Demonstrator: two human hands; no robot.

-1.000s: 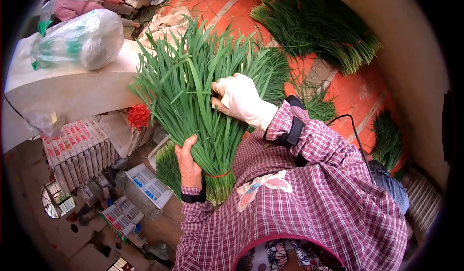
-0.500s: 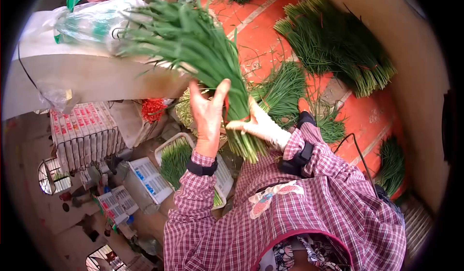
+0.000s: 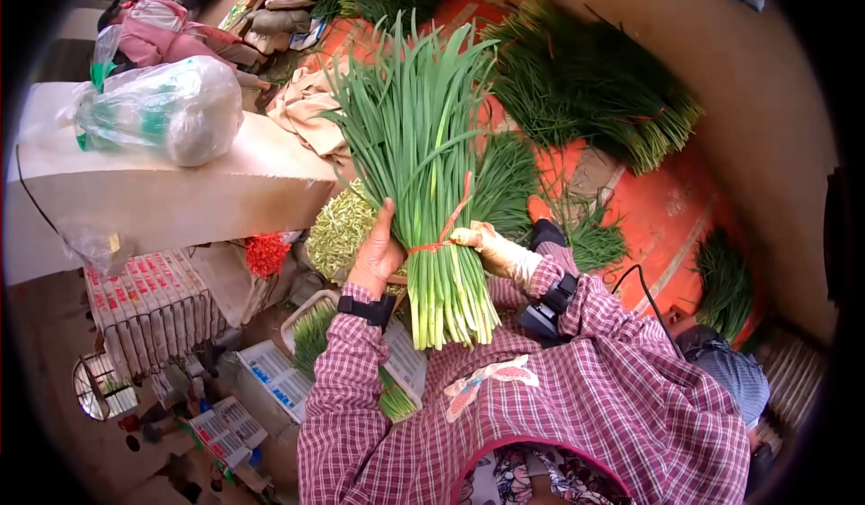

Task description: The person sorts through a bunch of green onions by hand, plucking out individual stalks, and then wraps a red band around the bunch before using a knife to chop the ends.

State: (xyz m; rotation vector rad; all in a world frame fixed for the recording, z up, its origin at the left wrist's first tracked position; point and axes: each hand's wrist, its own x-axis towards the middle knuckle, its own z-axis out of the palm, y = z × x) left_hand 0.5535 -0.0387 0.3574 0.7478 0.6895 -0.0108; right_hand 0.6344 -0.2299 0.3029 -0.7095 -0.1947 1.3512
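Note:
A large bunch of garlic chives [image 3: 410,158] is upright in front of me, leaf tips away from me and pale cut stems toward my body. Around its lower part runs a red tie [image 3: 427,247], with a loose end sticking up along the leaves. My left hand [image 3: 377,258] is wrapped round the left side of the bunch, thumb up, its other fingers hidden behind the stems. On the opposite side, my right hand [image 3: 496,251], in a pale glove, has its fingers pinched at the tie against the stems.
More chives [image 3: 595,81] lie piled on the red floor [image 3: 671,203]. Left stand a ledge [image 3: 270,158] with a plastic bag [image 3: 180,113], a heap of cut stem pieces [image 3: 341,235], red ties [image 3: 268,254] and a crate of chives [image 3: 311,338]. Another person [image 3: 167,32] is at upper left.
The bunch has swung from leaning left to upright and come nearer my body. My left hand has gone from spread fingers to gripping its side; my right hand has moved to the tie.

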